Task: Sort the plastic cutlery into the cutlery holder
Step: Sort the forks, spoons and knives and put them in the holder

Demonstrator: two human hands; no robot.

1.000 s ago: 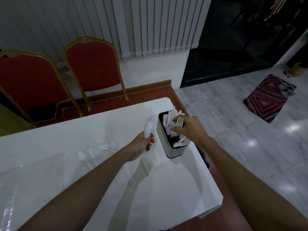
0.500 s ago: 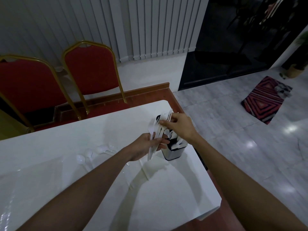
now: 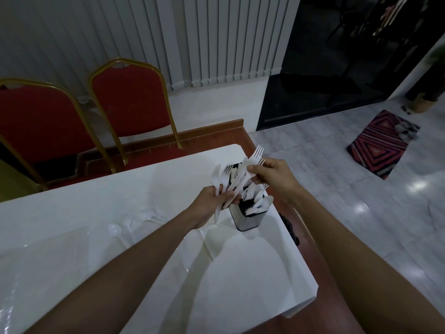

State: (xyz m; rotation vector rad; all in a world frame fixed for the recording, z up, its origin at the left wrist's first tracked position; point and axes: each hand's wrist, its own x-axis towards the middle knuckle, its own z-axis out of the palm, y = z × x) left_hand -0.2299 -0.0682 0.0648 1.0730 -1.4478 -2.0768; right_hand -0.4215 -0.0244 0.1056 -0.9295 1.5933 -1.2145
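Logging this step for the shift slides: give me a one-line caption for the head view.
Both hands, left hand and right hand, hold white plastic forks above the cutlery holder on the white table.

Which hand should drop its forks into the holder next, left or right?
Right, probably. The right hand pinches forks directly above the cutlery holder, so it only needs to lower them. The left hand grips its own forks off to the holder's left side.

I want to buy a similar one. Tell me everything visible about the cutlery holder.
The cutlery holder is a small, upright, boxy container with shiny, metal-looking walls and a dark top insert. It stands near the white table's right edge, holding white plastic forks and spoons. Neither hand clearly touches it; its dividers are hidden.
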